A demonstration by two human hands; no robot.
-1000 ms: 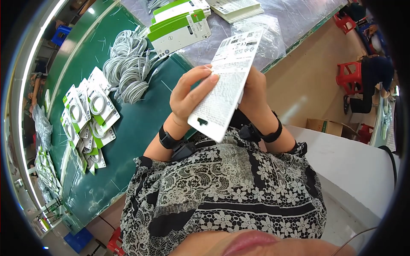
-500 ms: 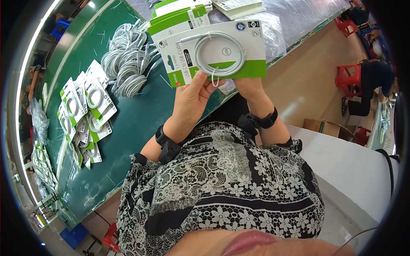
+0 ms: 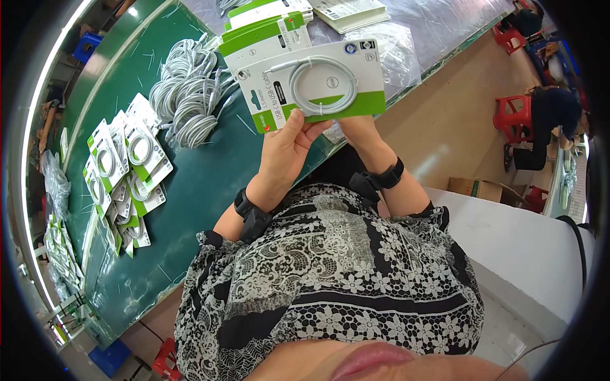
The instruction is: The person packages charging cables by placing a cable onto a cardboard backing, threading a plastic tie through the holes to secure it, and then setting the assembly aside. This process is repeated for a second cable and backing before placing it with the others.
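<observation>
A white and green packaging card [image 3: 368, 76] is held up in front of me, with a coiled white cable [image 3: 295, 87] on its face. A thin white tie [image 3: 319, 108] crosses the lower part of the coil. My left hand [image 3: 286, 149] is closed on the card's lower edge, thumb in front below the coil and fingers behind. My right hand [image 3: 361, 131] reaches behind the card at its lower right; its fingers are hidden there. A stack of similar cards [image 3: 257, 41] lies on the table just beyond.
Loose white cables [image 3: 190, 95] lie bundled on the green table [image 3: 210, 184], beside a heap of carded cables [image 3: 127, 168]. Clear plastic bags [image 3: 397, 54] and more cards [image 3: 349, 14] sit at the far side. A red stool [image 3: 513, 117] and a seated person are at right.
The card has shifted slightly left and down with both hands. The loose loop of the tie that hung over the card's lower edge has shrunk and lies close to the coil.
</observation>
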